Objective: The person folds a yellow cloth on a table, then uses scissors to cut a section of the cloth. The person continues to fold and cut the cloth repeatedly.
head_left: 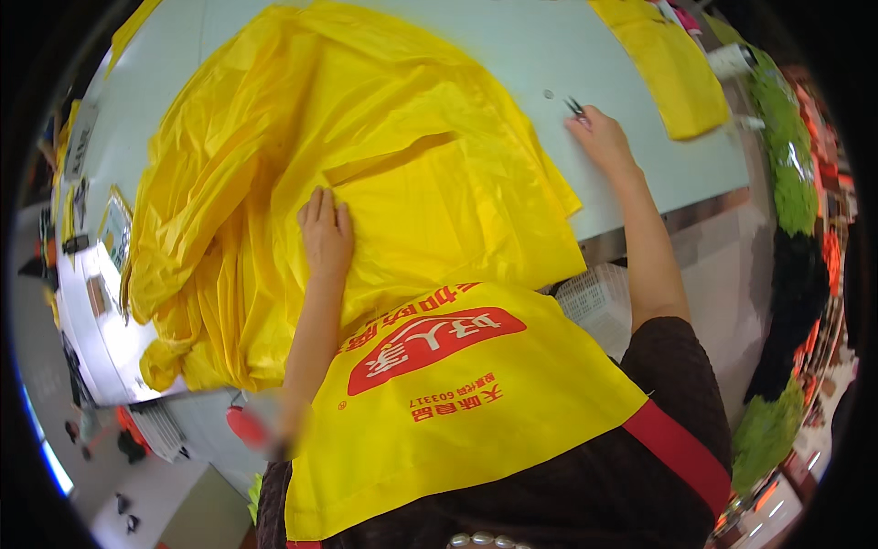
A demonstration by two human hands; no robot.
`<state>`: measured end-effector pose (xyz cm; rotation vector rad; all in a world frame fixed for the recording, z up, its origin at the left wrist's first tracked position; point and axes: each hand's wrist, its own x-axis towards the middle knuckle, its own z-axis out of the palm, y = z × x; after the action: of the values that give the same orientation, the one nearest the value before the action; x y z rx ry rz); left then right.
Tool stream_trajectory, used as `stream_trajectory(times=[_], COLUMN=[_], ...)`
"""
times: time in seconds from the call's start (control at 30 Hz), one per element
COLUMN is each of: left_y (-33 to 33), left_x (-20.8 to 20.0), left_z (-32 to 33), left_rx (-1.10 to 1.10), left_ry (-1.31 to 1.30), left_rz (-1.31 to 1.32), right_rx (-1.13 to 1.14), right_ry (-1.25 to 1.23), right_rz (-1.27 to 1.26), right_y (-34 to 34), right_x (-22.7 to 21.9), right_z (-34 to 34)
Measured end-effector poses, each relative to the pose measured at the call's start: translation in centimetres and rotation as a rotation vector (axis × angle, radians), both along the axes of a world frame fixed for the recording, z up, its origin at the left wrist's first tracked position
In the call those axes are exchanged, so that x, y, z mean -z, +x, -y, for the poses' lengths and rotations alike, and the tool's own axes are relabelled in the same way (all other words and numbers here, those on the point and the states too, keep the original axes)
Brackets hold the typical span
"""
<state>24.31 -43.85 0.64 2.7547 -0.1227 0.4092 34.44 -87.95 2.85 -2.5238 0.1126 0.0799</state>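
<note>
The left hand [326,231] lies flat, fingers together, pinning the yellow fabric [366,156] heaped at centre-left on the tabletop [567,55]. At upper right, the right hand [601,135] pinches small snips [573,106]; trimming likely needs them carried back.

Yellow fabric [366,156]: thin, glossy, bright yellow sheet material, large and loosely heaped, heavily creased; spread across the left and middle of the pale worktable, its left portion spilling over the near edge in bunched folds. A flatter rectangular panel lies on top near the centre.

Small dark tool [573,107]: slender, black, scissor-like; lies on the bare tabletop, right of the fabric.
</note>
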Motion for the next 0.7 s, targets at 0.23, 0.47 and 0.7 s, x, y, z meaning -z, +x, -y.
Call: stream_trajectory(times=[0.23,0.47,0.7], left_y=[0.3,-4.1,-4.6], left_x=[-2.1,-3.7,-3.5], left_z=[1.4,13.0,15.2], left_rx=[0.1,0.694,0.668], left_ry=[-0.122,-0.037,-0.072], left_rz=[-0.261,-0.135,-0.245], right_rx=[0.229,0.194,0.164], right_ry=[-0.111,0.164,0.559], right_rz=[0.179,-0.218,-0.328], right_y=[-6.5,-8.2,-12.8], right_x=[2.5,0.0,-1.4], right_z=[6.3,2.5,-1.1])
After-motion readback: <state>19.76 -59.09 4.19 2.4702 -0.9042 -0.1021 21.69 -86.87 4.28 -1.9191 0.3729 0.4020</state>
